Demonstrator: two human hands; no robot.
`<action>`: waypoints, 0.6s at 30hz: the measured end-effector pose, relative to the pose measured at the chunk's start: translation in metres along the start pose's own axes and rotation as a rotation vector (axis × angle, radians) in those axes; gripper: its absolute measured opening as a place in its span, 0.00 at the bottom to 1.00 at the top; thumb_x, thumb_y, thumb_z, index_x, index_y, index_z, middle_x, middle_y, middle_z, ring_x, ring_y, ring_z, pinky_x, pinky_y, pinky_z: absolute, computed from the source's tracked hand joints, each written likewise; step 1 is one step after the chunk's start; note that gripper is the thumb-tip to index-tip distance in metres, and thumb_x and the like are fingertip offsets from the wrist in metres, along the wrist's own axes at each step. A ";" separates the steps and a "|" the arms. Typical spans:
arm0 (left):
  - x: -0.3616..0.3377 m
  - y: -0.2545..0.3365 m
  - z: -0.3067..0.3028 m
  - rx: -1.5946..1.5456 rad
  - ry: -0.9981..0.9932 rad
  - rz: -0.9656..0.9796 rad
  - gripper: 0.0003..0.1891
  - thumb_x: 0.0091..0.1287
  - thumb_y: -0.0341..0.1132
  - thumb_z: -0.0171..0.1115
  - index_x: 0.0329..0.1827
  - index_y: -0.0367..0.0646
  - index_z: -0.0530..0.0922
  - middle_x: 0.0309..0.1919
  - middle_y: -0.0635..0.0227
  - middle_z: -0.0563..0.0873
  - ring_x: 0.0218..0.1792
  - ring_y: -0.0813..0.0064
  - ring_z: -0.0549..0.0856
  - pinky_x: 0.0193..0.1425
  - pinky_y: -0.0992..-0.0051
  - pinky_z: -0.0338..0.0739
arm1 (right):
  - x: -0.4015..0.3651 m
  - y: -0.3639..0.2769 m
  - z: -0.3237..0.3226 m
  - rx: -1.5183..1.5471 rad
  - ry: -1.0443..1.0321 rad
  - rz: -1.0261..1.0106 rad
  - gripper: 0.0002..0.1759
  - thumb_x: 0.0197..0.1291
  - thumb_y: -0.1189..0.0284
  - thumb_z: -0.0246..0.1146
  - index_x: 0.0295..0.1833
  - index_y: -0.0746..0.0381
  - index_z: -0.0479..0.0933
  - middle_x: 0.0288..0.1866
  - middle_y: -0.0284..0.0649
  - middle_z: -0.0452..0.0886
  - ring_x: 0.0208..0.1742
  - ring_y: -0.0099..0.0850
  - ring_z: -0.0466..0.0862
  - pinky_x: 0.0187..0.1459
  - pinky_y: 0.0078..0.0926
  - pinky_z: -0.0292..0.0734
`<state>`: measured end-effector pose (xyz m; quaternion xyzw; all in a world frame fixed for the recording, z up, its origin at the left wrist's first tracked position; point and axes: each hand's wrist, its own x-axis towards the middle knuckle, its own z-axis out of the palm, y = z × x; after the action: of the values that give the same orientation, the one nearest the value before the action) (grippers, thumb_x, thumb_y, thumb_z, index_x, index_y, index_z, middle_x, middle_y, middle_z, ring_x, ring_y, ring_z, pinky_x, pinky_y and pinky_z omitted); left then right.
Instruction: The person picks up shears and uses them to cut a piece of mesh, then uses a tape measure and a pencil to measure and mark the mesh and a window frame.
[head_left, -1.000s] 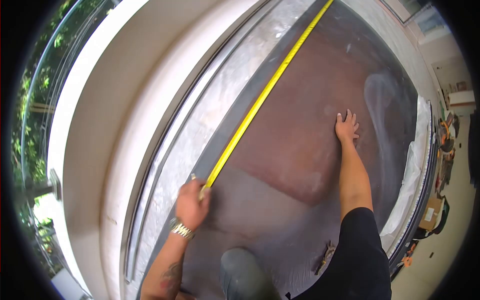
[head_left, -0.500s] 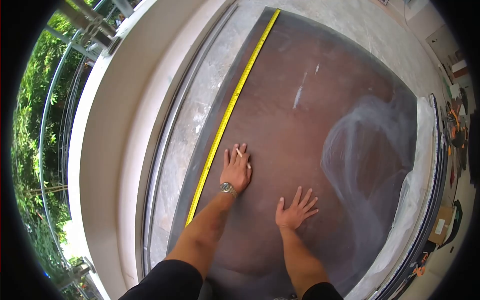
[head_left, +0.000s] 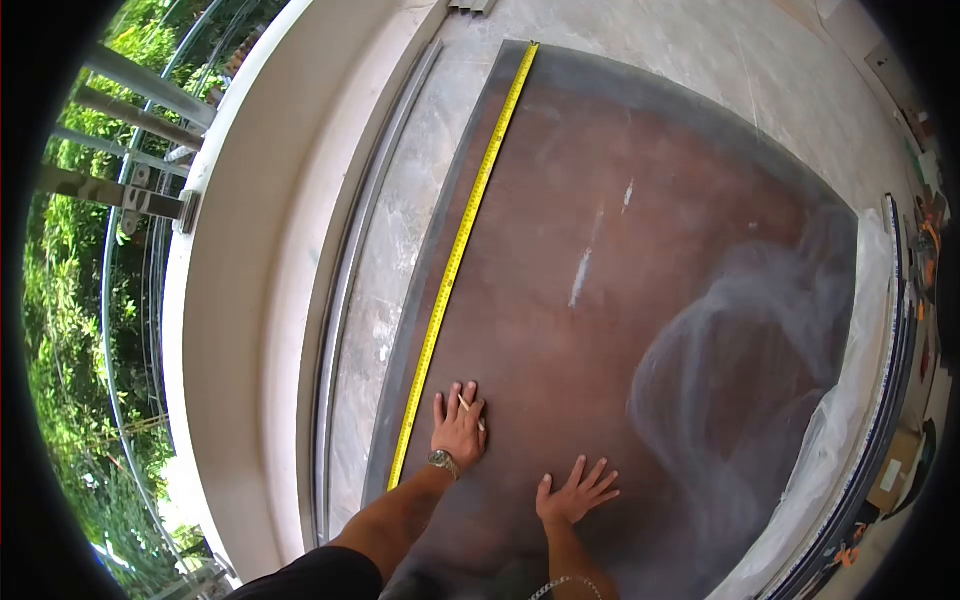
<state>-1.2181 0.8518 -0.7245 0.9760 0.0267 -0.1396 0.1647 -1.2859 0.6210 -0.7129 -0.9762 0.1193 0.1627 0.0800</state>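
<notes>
A large dark brown sheet (head_left: 540,350) with grey edges lies flat below me, marked by pale scuffs and swirling dusty smears. My left hand (head_left: 458,436) rests palm down on it, fingers forward, with a thin pale stick (head_left: 464,404), like a short pencil, held between the fingers. Just left of that hand, a yellow tape measure (head_left: 462,245) is stretched straight along the sheet's left side; its near end is hidden by my forearm. My right hand (head_left: 573,498) lies flat on the sheet with spread fingers, holding nothing.
Along the left run a metal track (head_left: 372,190) and a pale low wall (head_left: 235,290), with pipes and greenery beyond. Crumpled white plastic (head_left: 815,440) borders the sheet's right side. A cardboard box (head_left: 893,470) and assorted tools stand farther right. Concrete floor (head_left: 690,45) surrounds the far end.
The view has tilted forward, so sheet, tape and both hands appear lower in the picture. Both hands keep about the same pose on the sheet.
</notes>
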 end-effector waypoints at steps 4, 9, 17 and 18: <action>0.000 -0.003 0.000 0.036 -0.050 -0.022 0.23 0.66 0.40 0.56 0.64 0.46 0.72 0.77 0.58 0.63 0.79 0.50 0.57 0.78 0.38 0.45 | -0.012 0.005 0.006 0.002 0.006 0.011 0.46 0.51 0.51 0.63 0.73 0.62 0.65 0.82 0.57 0.47 0.81 0.68 0.38 0.71 0.80 0.31; -0.002 -0.003 0.001 -0.006 -0.058 -0.015 0.22 0.63 0.39 0.58 0.61 0.44 0.73 0.75 0.53 0.66 0.76 0.44 0.60 0.77 0.37 0.44 | 0.163 -0.065 -0.058 -0.006 0.093 -0.114 0.39 0.64 0.57 0.55 0.79 0.60 0.58 0.83 0.51 0.49 0.81 0.63 0.43 0.72 0.76 0.35; -0.001 -0.012 0.015 0.029 -0.033 -0.002 0.21 0.61 0.40 0.61 0.57 0.47 0.77 0.71 0.57 0.72 0.75 0.47 0.64 0.75 0.34 0.48 | 0.572 -0.230 -0.137 -0.133 0.235 -0.380 0.36 0.71 0.45 0.47 0.81 0.39 0.53 0.85 0.38 0.45 0.81 0.63 0.43 0.73 0.76 0.38; -0.001 -0.013 0.016 0.030 -0.042 -0.004 0.21 0.61 0.40 0.61 0.57 0.47 0.77 0.71 0.57 0.72 0.75 0.47 0.64 0.75 0.34 0.48 | 0.589 -0.247 -0.149 -0.138 0.147 -0.350 0.36 0.70 0.42 0.46 0.81 0.36 0.53 0.86 0.37 0.43 0.82 0.63 0.42 0.72 0.78 0.37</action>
<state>-1.2243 0.8588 -0.7430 0.9752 0.0233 -0.1609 0.1504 -0.6362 0.7065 -0.7427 -0.9944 -0.0584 0.0825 0.0309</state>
